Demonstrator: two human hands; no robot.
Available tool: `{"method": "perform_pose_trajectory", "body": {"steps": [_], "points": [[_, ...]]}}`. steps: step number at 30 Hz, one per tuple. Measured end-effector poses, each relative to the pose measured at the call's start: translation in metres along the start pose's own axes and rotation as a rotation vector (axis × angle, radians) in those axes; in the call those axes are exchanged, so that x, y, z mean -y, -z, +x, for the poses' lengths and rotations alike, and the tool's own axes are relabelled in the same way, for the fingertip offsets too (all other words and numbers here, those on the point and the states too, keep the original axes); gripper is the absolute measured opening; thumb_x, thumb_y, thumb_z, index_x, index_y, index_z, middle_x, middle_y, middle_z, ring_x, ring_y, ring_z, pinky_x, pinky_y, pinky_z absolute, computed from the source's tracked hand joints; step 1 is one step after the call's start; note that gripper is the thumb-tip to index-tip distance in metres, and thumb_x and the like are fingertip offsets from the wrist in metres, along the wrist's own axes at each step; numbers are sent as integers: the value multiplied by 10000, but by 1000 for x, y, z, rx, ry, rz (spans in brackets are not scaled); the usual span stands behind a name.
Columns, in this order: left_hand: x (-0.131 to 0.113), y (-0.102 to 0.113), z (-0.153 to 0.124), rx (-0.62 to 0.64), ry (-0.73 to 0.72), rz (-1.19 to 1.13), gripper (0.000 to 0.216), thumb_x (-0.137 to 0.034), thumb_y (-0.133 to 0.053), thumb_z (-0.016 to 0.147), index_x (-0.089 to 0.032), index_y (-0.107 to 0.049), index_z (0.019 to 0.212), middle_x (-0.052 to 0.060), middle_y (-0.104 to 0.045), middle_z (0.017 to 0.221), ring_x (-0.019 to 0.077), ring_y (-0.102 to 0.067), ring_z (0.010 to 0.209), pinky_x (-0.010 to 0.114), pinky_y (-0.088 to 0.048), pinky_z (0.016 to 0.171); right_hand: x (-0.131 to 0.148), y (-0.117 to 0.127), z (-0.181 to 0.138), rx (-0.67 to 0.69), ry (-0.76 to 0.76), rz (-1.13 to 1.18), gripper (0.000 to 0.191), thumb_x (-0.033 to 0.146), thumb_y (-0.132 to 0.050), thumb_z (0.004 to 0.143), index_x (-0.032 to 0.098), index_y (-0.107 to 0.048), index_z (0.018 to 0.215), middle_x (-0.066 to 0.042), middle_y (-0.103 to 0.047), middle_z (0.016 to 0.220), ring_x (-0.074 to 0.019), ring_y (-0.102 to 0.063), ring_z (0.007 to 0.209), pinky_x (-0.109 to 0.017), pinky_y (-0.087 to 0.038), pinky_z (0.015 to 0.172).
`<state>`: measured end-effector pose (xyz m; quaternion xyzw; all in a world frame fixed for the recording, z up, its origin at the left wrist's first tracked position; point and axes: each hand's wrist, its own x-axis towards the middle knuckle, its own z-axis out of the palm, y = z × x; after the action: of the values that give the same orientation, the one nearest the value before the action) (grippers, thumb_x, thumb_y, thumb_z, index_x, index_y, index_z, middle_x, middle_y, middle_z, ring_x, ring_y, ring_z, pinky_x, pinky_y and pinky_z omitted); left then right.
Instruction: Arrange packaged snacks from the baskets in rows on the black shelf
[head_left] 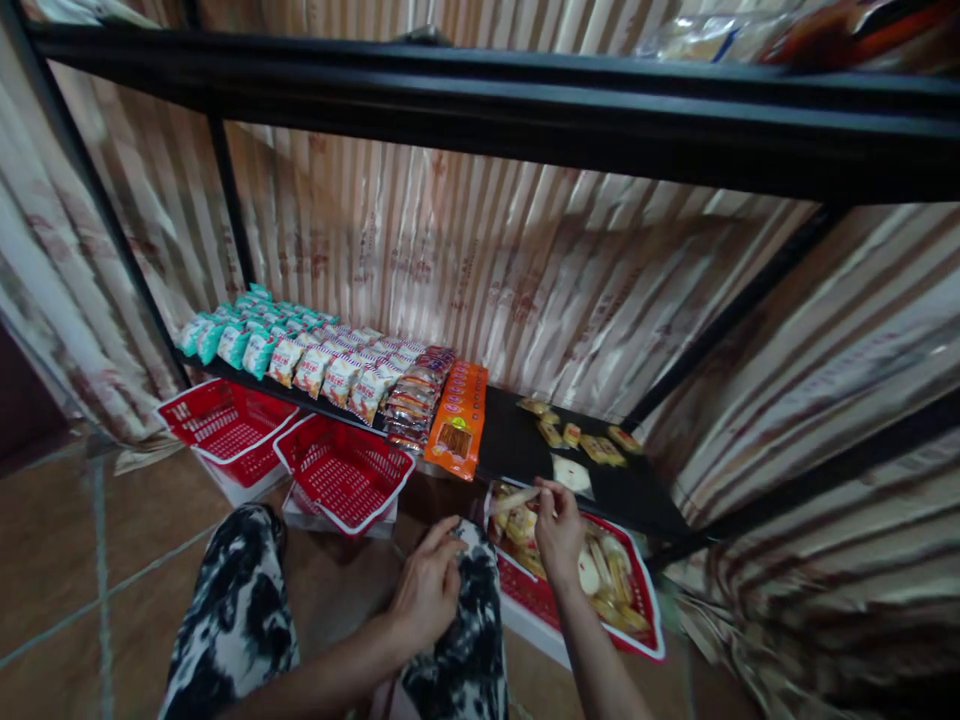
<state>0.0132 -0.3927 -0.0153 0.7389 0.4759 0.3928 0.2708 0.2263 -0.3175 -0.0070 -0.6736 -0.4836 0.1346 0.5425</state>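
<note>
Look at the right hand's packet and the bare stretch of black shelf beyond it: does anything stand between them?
Nothing visible does. The right hand holds a pale packet above the red basket, just before the black shelf, whose nearest stretch lies bare.

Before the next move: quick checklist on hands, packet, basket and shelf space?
1. Right hand has a grip on the snack packet: ok, pinched at the fingertips.
2. Left hand free: ok, it rests on the knee, holding nothing visible.
3. Red basket under the right hand has more packets in it: ok.
4. Bare space on the black shelf between the orange packs and the loose yellow packets: ok.
5. Shelf rows tidy: not ok, the yellow packets lie scattered.
6. Packet's label matches those on the shelf: cannot tell, too blurred.
</note>
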Motion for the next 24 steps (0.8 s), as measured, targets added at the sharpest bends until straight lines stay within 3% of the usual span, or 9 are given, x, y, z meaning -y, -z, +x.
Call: {"method": "perform_pose_trajectory", "body": {"steps": [4,10,14,18,24], "points": [[-9,-9,9,-48,91,25,411,-128,-386,800,-189,-531,1180,73,-477,1342,181,-471,1212,368,-417,1016,11,15,-2,69,24,52,402,556,-418,794,185,-538,895,-61,-631,830,-174,-579,631,-301,-477,594],[-31,-49,12,-60,189,39,635,-343,-528,776,-105,-352,1338,133,-425,1375,234,-329,1311,415,-305,1079,15,51,-26,171,142,-43,312,475,-395,836,200,-543,842,-12,-593,718,-154,-545,613,-267,-449,584],[-53,-62,11,-49,233,-41,535,-309,-544,755,-124,-453,1249,133,-515,1287,235,-429,1231,399,-360,1022,21,79,-34,260,189,-67,294,439,-397,849,198,-566,852,-17,-608,735,-166,-560,668,-271,-443,630],[-69,-67,7,54,301,-207,307,-289,-506,768,-146,-578,1029,71,-660,945,189,-608,879,311,-474,798,24,97,-37,292,163,-18,310,456,-436,826,192,-594,862,-36,-627,760,-180,-570,705,-283,-449,651],[-73,-93,2,-15,340,-447,183,-279,-516,757,-153,-587,870,16,-645,791,135,-577,709,224,-445,646,19,111,-35,287,42,74,408,516,-504,764,188,-609,982,-11,-623,695,-148,-534,595,-255,-421,533]]}}
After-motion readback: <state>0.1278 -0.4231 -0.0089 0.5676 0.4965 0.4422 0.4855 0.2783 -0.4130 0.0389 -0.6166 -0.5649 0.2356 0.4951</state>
